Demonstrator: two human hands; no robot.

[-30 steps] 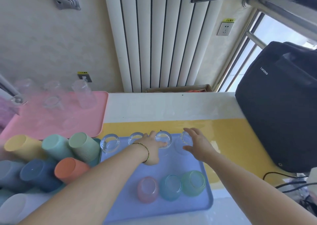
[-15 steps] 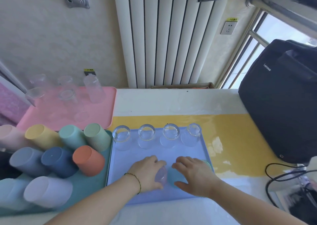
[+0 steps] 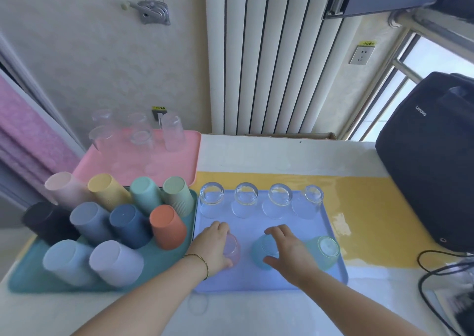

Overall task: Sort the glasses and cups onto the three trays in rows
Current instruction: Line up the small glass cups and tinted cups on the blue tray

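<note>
A blue tray (image 3: 331,220) holds a back row of several clear glasses (image 3: 245,202) turned upside down. In its front row stand a pink glass (image 3: 233,249), a blue glass (image 3: 261,252) and a green glass (image 3: 324,251). My left hand (image 3: 211,246) is wrapped around the pink glass. My right hand (image 3: 289,253) grips the blue glass from its right side. A teal tray (image 3: 30,282) on the left carries several coloured plastic cups (image 3: 166,226) upside down in rows. A pink tray (image 3: 179,161) behind it holds several clear glasses (image 3: 172,133).
A black laptop bag (image 3: 431,161) stands on the table at the right, with black cables (image 3: 431,297) in front of it. A white radiator (image 3: 269,53) and the wall rise behind the table. The table's front edge lies below the trays.
Both hands came back from the clear glasses in the back row to the front row and closed on the pink and blue glasses. These two glasses now stand further apart.
</note>
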